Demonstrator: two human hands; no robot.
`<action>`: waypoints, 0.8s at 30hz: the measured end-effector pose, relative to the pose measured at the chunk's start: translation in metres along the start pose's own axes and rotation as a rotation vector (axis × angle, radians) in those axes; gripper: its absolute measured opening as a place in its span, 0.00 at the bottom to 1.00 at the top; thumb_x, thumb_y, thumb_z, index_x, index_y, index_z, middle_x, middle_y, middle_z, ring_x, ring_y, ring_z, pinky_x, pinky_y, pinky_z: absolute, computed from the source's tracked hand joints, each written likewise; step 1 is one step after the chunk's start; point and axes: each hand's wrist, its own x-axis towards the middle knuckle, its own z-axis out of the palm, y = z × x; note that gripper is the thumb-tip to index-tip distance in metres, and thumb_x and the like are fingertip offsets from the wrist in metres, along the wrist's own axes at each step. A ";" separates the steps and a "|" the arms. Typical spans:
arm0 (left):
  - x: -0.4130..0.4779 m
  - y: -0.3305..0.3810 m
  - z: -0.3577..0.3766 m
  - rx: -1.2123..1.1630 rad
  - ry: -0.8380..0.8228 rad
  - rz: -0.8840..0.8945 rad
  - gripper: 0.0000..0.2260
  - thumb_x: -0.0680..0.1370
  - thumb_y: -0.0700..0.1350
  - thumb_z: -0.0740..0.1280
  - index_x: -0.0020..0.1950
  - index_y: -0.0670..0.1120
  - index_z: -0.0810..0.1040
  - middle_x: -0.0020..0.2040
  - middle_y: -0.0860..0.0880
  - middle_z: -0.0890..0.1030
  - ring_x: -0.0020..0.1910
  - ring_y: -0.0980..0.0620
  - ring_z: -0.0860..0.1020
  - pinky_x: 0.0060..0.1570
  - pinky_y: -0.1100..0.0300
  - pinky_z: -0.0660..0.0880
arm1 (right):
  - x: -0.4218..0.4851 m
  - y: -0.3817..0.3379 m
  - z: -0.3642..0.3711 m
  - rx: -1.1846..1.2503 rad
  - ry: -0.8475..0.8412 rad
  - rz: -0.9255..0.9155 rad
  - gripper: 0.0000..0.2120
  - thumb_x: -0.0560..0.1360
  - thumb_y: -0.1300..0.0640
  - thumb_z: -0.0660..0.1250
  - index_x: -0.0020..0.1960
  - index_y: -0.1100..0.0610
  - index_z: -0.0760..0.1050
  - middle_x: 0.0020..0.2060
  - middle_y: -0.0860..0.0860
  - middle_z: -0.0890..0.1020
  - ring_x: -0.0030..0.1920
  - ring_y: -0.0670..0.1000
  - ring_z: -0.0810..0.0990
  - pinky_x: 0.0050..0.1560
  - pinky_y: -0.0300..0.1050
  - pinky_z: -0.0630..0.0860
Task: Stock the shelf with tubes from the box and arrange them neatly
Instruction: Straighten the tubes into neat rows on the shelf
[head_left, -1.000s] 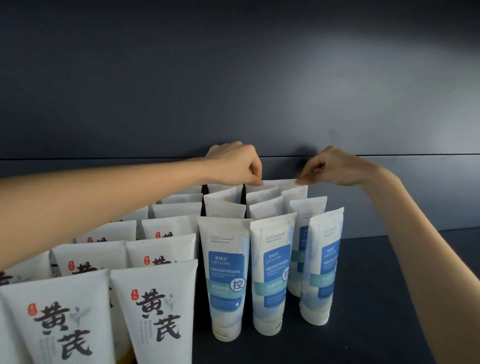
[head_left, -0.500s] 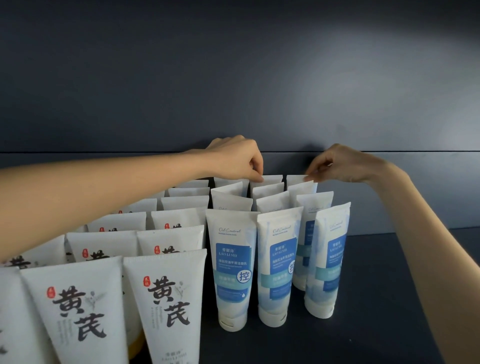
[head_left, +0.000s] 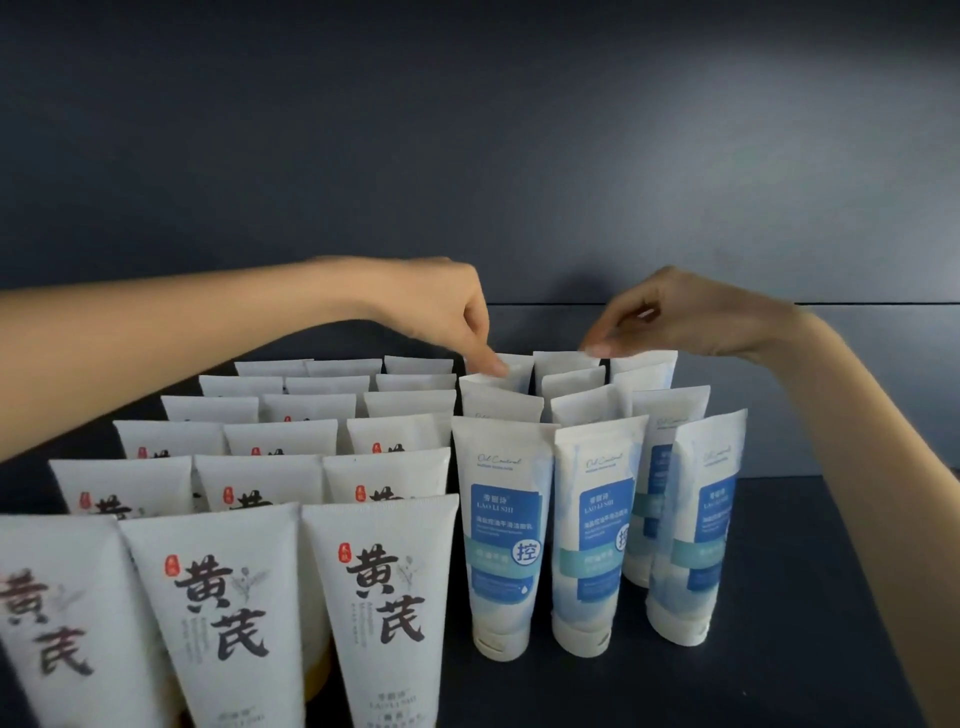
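The dark shelf (head_left: 831, 597) fills the lower frame beneath a dark back wall (head_left: 467, 156). On it the black-lettered tubes (head_left: 384, 597) stand cap-down in rows across the lower left; the blue-labelled tubes (head_left: 506, 540) stand in three columns just right of centre, running back toward the wall. The left hand (head_left: 441, 306) reaches in from the left edge and the right hand (head_left: 670, 317) from the right edge; both hang over the rearmost blue row at mid-frame.

Against a second ago, both hands sit higher and less tightly bunched; then their fingertips met low on the rear seams and hid them, and now three rear seams show side by side. The left hand's thumb and forefinger come down together on the seam of the rear left tube (head_left: 514, 364) and seem to pinch it. The right hand's fingers are loosely curled and blurred just over the rear middle tube (head_left: 563, 358); whether they pinch it or only brush it I cannot tell.

I judge the back row to be placed and now being squared up; the front blue tubes lean a little and may want straightening next.
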 end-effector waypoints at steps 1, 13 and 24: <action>0.000 -0.001 0.002 -0.004 -0.020 0.002 0.17 0.68 0.64 0.70 0.32 0.51 0.81 0.23 0.55 0.68 0.23 0.58 0.65 0.25 0.68 0.61 | 0.002 -0.004 0.006 -0.007 -0.036 0.003 0.03 0.69 0.54 0.74 0.43 0.49 0.84 0.43 0.45 0.86 0.45 0.42 0.82 0.51 0.32 0.76; 0.007 -0.009 0.017 -0.082 0.070 0.151 0.08 0.71 0.52 0.73 0.33 0.53 0.81 0.36 0.57 0.77 0.33 0.65 0.72 0.32 0.73 0.65 | 0.008 -0.006 0.017 -0.030 -0.038 0.014 0.03 0.69 0.54 0.75 0.37 0.52 0.83 0.33 0.46 0.84 0.34 0.40 0.78 0.39 0.29 0.73; 0.007 -0.017 0.023 -0.197 0.110 0.166 0.04 0.71 0.51 0.73 0.36 0.54 0.83 0.36 0.57 0.79 0.35 0.65 0.74 0.35 0.75 0.68 | 0.007 -0.004 0.015 -0.011 -0.047 0.043 0.04 0.69 0.53 0.75 0.36 0.50 0.83 0.34 0.42 0.84 0.36 0.36 0.79 0.38 0.24 0.71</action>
